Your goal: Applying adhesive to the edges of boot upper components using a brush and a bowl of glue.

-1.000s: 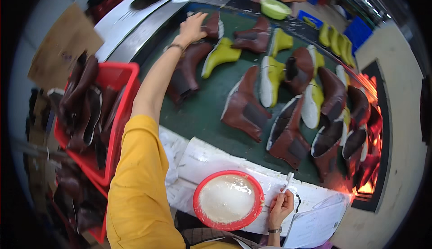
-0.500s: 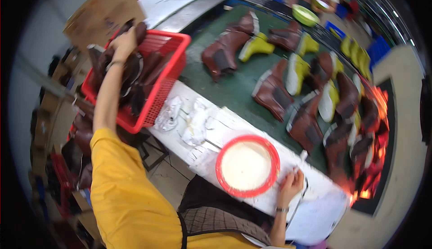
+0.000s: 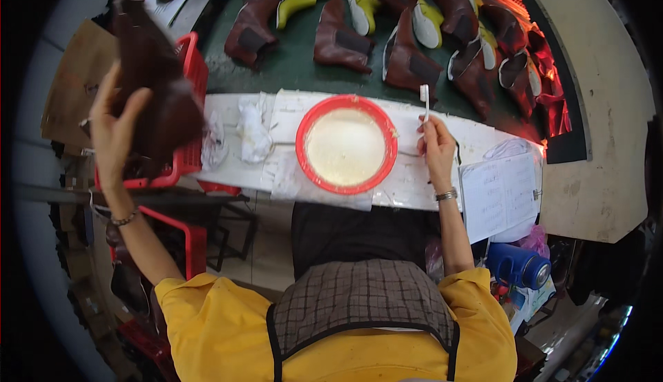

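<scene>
At the left, my left hand (image 3: 114, 130) is closed on a dark brown leather boot upper (image 3: 155, 81), raised in front of the red basket (image 3: 196, 71). Motion smears the boot's outline a little. My right hand (image 3: 438, 150) grips a white toothbrush (image 3: 425, 97), its bristle end pointing up and away, above the white bench. Between the two hands stands a red bowl (image 3: 302, 148) of creamy white liquid, nearer the right hand; neither hand touches it.
Several brown boots (image 3: 338, 40) and yellow-green shoe lasts (image 3: 297, 2) lie on the green table surface (image 3: 290, 68), with an orange glow at its right end. Crumpled white cloth (image 3: 253, 130) lies left of the bowl. An open notebook (image 3: 501, 192) and a blue bottle (image 3: 518, 266) are at the right.
My left hand has come out of the red basket, lifting a boot upper. My right hand has raised the toothbrush upright. The view has swung, bringing the bowl near the middle.
</scene>
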Available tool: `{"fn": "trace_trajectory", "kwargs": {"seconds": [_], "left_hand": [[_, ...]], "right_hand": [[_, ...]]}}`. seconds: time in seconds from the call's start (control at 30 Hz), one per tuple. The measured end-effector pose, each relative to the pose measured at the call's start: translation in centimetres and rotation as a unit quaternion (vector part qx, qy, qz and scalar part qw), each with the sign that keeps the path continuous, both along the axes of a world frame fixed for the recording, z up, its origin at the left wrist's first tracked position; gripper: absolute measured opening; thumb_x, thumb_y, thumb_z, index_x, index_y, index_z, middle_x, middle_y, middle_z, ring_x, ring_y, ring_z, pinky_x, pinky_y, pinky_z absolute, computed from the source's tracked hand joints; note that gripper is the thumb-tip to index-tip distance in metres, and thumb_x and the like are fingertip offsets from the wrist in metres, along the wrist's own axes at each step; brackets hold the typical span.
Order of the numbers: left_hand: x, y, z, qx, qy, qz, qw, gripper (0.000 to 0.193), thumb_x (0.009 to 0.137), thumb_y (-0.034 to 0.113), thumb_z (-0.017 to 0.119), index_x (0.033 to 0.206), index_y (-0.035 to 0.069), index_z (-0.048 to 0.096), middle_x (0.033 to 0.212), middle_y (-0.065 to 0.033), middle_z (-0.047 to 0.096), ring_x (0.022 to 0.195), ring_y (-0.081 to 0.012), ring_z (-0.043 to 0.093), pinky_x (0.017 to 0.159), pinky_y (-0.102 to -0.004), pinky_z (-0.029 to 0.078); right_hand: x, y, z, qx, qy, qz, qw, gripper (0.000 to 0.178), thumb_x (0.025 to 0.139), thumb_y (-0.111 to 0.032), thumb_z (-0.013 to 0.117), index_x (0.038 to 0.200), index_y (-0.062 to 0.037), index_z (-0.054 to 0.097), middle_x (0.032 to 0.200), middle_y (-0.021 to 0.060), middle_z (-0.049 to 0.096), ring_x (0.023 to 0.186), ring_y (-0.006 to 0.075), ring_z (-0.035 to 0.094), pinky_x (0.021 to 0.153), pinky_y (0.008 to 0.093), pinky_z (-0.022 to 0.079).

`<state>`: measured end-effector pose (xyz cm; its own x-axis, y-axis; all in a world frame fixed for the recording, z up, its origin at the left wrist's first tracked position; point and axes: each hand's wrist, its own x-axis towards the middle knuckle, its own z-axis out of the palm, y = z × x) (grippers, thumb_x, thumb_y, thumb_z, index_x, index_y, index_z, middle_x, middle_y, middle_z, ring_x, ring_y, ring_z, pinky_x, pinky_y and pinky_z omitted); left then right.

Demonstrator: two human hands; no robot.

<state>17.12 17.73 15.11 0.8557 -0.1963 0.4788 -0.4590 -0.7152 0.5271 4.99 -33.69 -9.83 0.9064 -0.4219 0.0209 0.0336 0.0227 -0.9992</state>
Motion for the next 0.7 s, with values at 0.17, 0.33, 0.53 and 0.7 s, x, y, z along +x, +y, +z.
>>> {"fn": "trace_trajectory", "kwargs": {"seconds": [0.17, 0.33, 0.53, 0.7], "left_hand": [[-3.1, -3.2, -10.9, -0.129, 0.262, -0.158, 0.943, 0.077, 0.088, 0.005, 0.076, 0.156, 0.004, 0.040, 0.145, -0.0099, 0.056, 0.130, -0.0179, 0.055, 0.106, -0.0315, 0.046], [-3.3, -5.1, -20.3, 0.027, 0.123, -0.084, 0.989, 0.079, 0.090, 0.021, 0.076, 0.157, 0.006, 0.038, 0.121, -0.0213, 0.064, 0.110, -0.0329, 0.065, 0.090, -0.0395, 0.052], [-4.0, -10.2, -21.3, 0.119, -0.010, 0.075, 0.990, 0.100, 0.074, 0.040, 0.081, 0.153, -0.002, 0.035, 0.113, -0.0250, 0.065, 0.100, -0.0430, 0.064, 0.086, -0.0490, 0.052], [-4.2, -7.5, -14.5, -0.164, 0.248, 0.010, 0.955, 0.036, 0.080, 0.012, 0.075, 0.113, -0.002, 0.071, 0.097, -0.0093, 0.076, 0.086, -0.0178, 0.072, 0.080, -0.0338, 0.056]], "right_hand": [[-0.8, 3.2, 7.9, -0.391, -0.061, 0.064, 0.916, 0.014, 0.094, -0.016, 0.072, 0.104, -0.0088, 0.078, 0.083, 0.0024, 0.064, 0.066, 0.0118, 0.058, 0.059, 0.0268, 0.046], [-0.2, 5.4, 8.8, -0.580, 0.013, 0.145, 0.802, 0.012, 0.087, -0.020, 0.073, 0.093, -0.0119, 0.078, 0.089, 0.0055, 0.067, 0.078, 0.0259, 0.068, 0.065, 0.0402, 0.052], [-1.2, 6.5, 9.1, -0.593, -0.022, 0.115, 0.796, 0.011, 0.087, -0.020, 0.074, 0.094, -0.0123, 0.077, 0.084, 0.0039, 0.065, 0.071, 0.0254, 0.067, 0.062, 0.0380, 0.051], [-1.8, 3.6, 9.2, -0.474, 0.043, 0.143, 0.868, 0.017, 0.087, -0.023, 0.079, 0.099, -0.0120, 0.080, 0.082, 0.0057, 0.070, 0.069, 0.0214, 0.068, 0.062, 0.0334, 0.051]]}}
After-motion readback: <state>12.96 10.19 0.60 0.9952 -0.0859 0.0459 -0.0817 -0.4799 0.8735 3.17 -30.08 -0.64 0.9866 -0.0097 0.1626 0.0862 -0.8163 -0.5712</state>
